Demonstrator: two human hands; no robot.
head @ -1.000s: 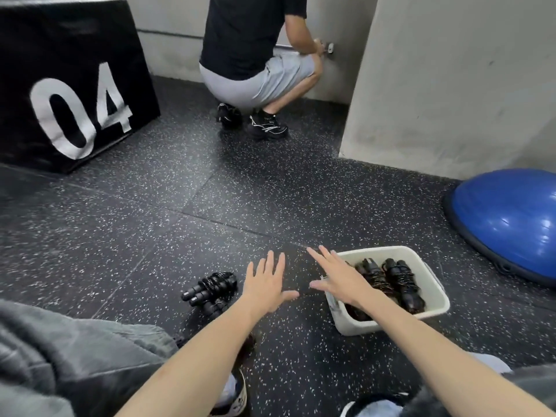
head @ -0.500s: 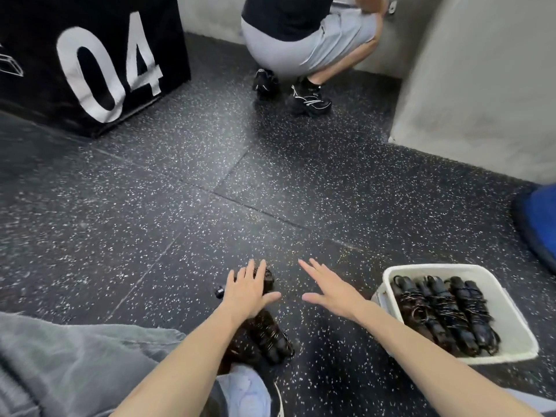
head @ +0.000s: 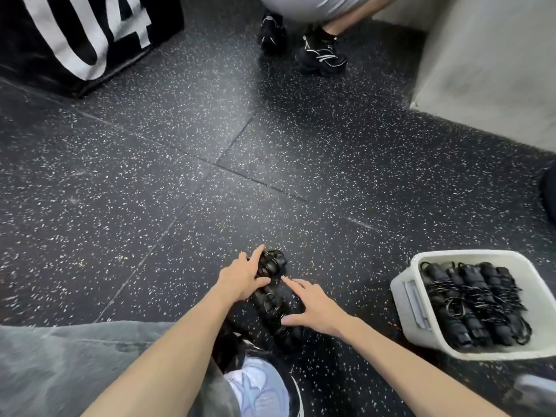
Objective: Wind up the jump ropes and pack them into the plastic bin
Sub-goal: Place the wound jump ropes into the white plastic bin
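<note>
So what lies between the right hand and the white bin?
Head view: only bare speckled floor between the right hand and the bin.

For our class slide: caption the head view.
Both hands, left and right, reach wound jump ropes on the floor beside a packed bin.

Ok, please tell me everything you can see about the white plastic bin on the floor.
The white plastic bin is rectangular with rounded corners and a thick rim, and looks like smooth, slightly scuffed plastic. It has no lid. A pale label or handle recess shows on its left end wall. It stands on the speckled black floor, to the right of both hands, and neither touches it. Inside, wound black jump ropes lie side by side in a row, filling most of it.
</note>
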